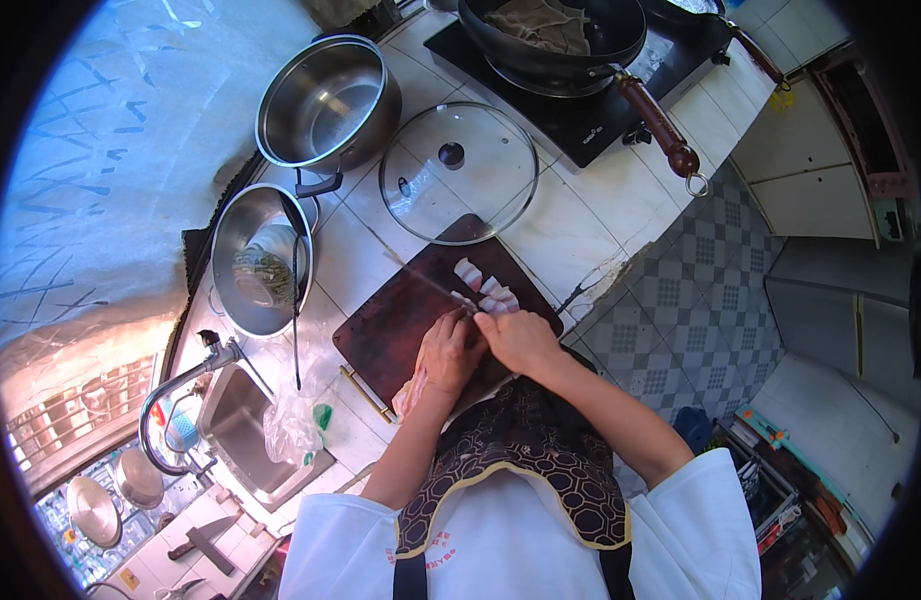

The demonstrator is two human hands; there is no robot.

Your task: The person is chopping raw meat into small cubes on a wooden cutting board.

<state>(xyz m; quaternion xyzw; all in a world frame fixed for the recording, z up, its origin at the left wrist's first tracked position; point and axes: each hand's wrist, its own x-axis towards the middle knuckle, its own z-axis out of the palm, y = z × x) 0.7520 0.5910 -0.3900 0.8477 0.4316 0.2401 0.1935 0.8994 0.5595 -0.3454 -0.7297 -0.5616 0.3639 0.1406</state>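
Observation:
My right hand (516,341) grips a kitchen knife; its thin blade (428,280) points up and left across the dark red-brown cutting board (385,326). Close beside it, my left hand (449,351) presses down on a strip of raw fatty meat, probably pork belly (406,396). The far end of the strip lies under my fingers, and the knife handle is hidden in my right hand. Several cut meat slices (498,295) lie just beyond my right hand on the board. A glass lid (460,202) overlaps the board's far corner.
Behind the lid, a wok (558,67) holding brownish pieces sits on a black cooktop (580,142). To the left stand a steel pot (321,105) and a steel basin (224,262). Plastic bags (291,427) lie by the sink (235,442) and its curved faucet (149,420).

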